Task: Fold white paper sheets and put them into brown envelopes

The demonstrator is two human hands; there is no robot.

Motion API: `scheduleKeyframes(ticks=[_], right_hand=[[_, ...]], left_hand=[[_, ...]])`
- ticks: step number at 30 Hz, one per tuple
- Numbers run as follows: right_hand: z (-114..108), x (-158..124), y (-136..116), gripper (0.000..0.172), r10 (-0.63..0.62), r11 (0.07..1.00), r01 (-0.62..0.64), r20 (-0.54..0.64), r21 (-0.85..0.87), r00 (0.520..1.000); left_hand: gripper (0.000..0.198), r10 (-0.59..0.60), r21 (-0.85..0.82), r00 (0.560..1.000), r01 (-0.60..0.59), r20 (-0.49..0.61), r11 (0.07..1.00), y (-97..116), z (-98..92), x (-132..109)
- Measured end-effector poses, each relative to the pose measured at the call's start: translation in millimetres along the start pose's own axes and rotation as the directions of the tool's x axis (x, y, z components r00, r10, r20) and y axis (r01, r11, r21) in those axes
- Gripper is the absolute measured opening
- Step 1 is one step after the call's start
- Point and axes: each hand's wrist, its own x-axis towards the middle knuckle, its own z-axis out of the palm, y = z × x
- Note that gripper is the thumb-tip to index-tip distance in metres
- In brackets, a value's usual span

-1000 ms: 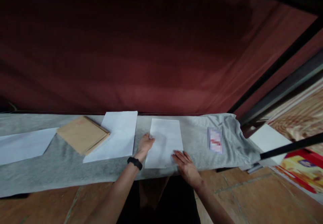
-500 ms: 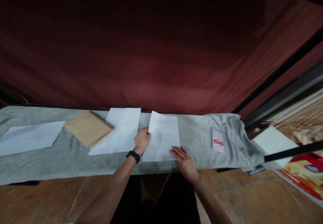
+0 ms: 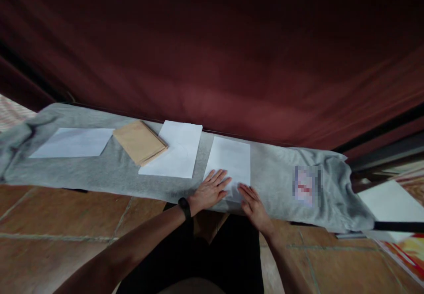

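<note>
- A blank white sheet [image 3: 228, 157] lies flat on a long bench [image 3: 273, 170] draped in grey cloth, a little right of the middle, reaching from close to the far edge to close to the near edge.
- The left hand [image 3: 212, 191] rests palm down on the sheet's near left part, fingers spread, gripping nothing.
- The right hand [image 3: 253, 201] lies at the sheet's near right corner, fingers straight and close together, thumb a little apart, pinching nothing.
- A dark band [image 3: 184, 208] circles the left wrist.
- Just left of the sheet, with a narrow strip of cloth between, lies more white paper [image 3: 180, 154], its top against the bench's far edge.
- Brown envelopes [image 3: 137, 141], stacked and set at a slant, overlap that paper's left side.
- Toward the bench's left end, another paper [image 3: 73, 143] lies lengthwise, near the envelopes' left corner.
- Toward the right end is a small item [image 3: 306, 187], pixelated beyond recognition.
- A dark red curtain [image 3: 212, 77] hangs behind the far edge.
- Brown floor tiles [image 3: 347, 263] show below the near edge.
</note>
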Motion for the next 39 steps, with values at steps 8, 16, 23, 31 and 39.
scheduleKeyframes(ticks=[8,16,23,31,39], right_hand=[[34.1,53.5,-31.2,0.055,0.102,0.990,-0.117,-0.166,-0.079,0.981],[46.3,40.1,-13.6,0.059,0.113,0.924,-0.192,-0.244,-0.332,0.963],[36.7,26.5,-0.5,0.061,0.091,0.899,-0.181,-0.235,-0.398,0.968],[38.3,26.1,-2.7,0.060,0.078,0.879,-0.187,-0.254,-0.439,0.964],[38.4,28.9,-4.8,0.058,0.084,0.881,-0.200,-0.275,-0.428,0.958]], left_hand=[[0.059,0.102,0.000,0.994,-0.102,0.026,0.995,7.0,1.3,10.4],[0.062,0.074,-0.020,0.997,-0.074,0.038,0.997,-0.9,-0.9,-0.3],[0.072,0.032,-0.009,0.998,-0.031,0.050,0.999,-14.2,-6.9,-10.6],[0.069,0.038,-0.005,0.998,-0.038,0.048,0.999,-32.1,-18.9,-21.3],[0.062,-0.013,-0.057,0.999,0.015,0.031,0.998,-26.7,-5.5,37.7]])
